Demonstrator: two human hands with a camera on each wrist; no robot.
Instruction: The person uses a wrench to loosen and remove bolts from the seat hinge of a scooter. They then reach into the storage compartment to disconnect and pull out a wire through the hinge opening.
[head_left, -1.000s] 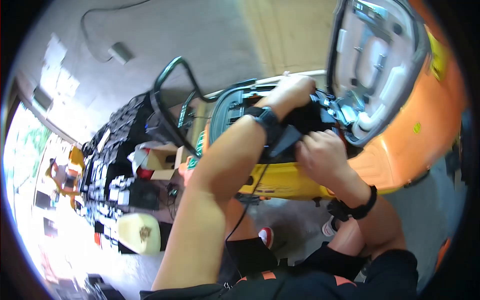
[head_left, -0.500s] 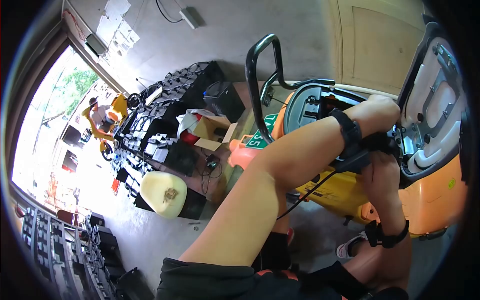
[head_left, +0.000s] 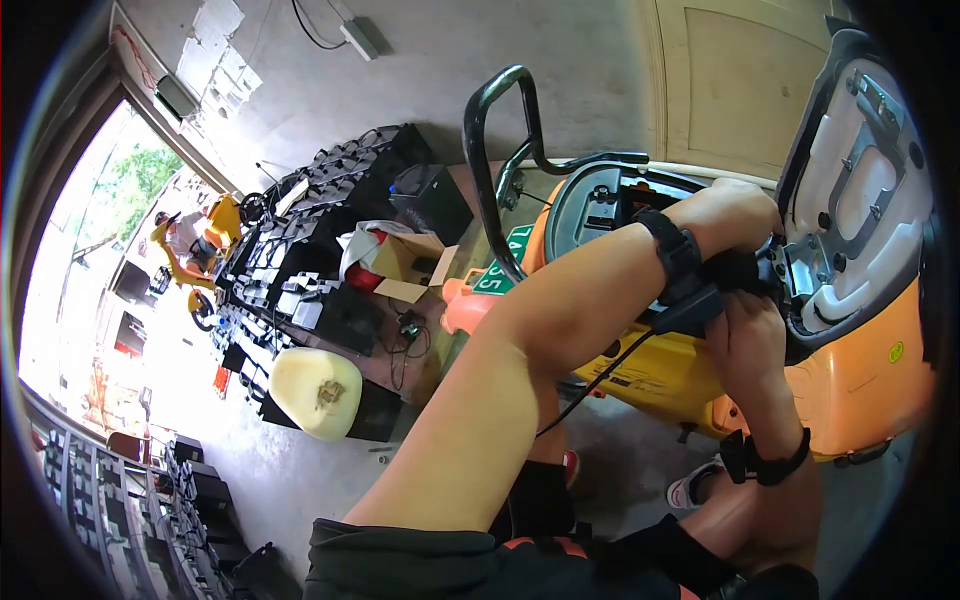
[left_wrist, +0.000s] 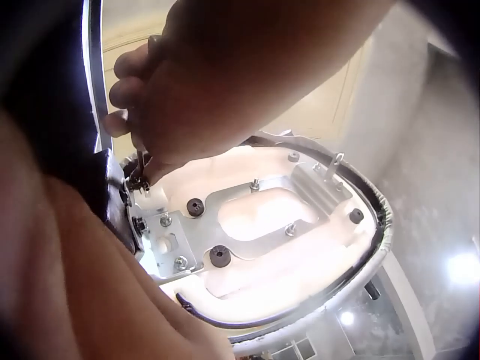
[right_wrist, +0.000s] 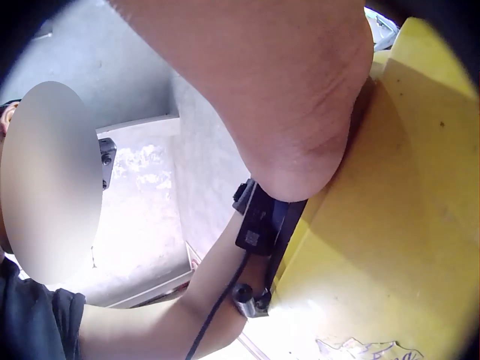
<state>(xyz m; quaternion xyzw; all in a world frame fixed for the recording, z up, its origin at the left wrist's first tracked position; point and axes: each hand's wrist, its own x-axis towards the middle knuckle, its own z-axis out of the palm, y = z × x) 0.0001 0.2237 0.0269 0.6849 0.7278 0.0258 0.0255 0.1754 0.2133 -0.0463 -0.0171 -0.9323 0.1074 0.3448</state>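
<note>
My left hand (head_left: pixel 740 215) reaches over the scooter's open seat compartment, beside the hinge (head_left: pixel 797 265) of the raised seat (head_left: pixel 865 180). In the left wrist view its curled fingers (left_wrist: pixel 129 91) pinch a slim metal tool (left_wrist: pixel 141 159), whose end is at the hinge bolts. My right hand (head_left: pixel 748 340) comes in from the near side, below the left wrist, its heel over the yellow body panel (right_wrist: pixel 405 187). Its fingers go down inside the compartment and are hidden, so I cannot tell what they hold. The seat's underside shows a metal plate (left_wrist: pixel 225 214) and black rubber stoppers (left_wrist: pixel 220 256).
A black grab rail (head_left: pixel 478 150) rises left of the compartment. Farther left are rows of black batteries (head_left: pixel 330 190), an open cardboard box (head_left: pixel 410 262) and a cream seat foam (head_left: pixel 315 395). A cable (head_left: pixel 600 385) hangs from the left wrist camera. Another person (head_left: pixel 185 235) is by the doorway.
The head view has swung left, bringing the batteries and doorway further in. My left hand stays by the hinge; my right hand has moved in under the left wrist, its fingers now out of sight.
</note>
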